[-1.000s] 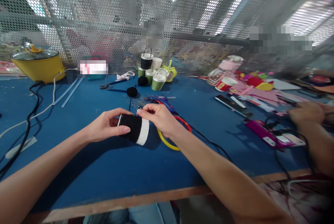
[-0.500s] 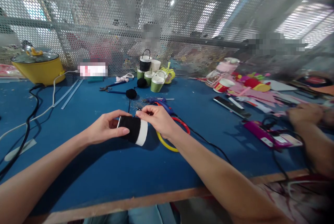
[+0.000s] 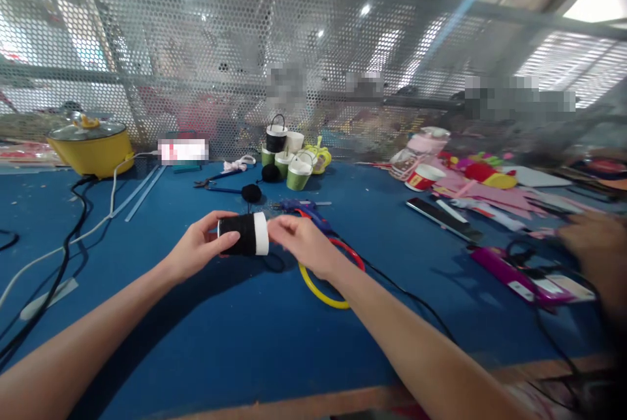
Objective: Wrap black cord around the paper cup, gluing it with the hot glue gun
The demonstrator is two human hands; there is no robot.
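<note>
A white paper cup lies sideways in the air above the blue table, most of its side wound with black yarn. My left hand grips its far-left end, thumb across the yarn. At the cup's bare white end is my right hand, its fingers bent together in a pinch; what is between them, if anything, is hidden. From a black yarn ball behind, a strand runs to the cup. Below the white end shows a dark loop that could be yarn or shadow.
A blue glue gun and a red-and-yellow ring lie by my right hand. Several small green and black cups stand behind. Pliers, a yellow pot, cables and a phone surround the work. Another person's hand is at right.
The cup has turned more level, its white end now facing my right hand. My right fingers have moved from the cup's upper side to that end. The view has tilted up a little.
</note>
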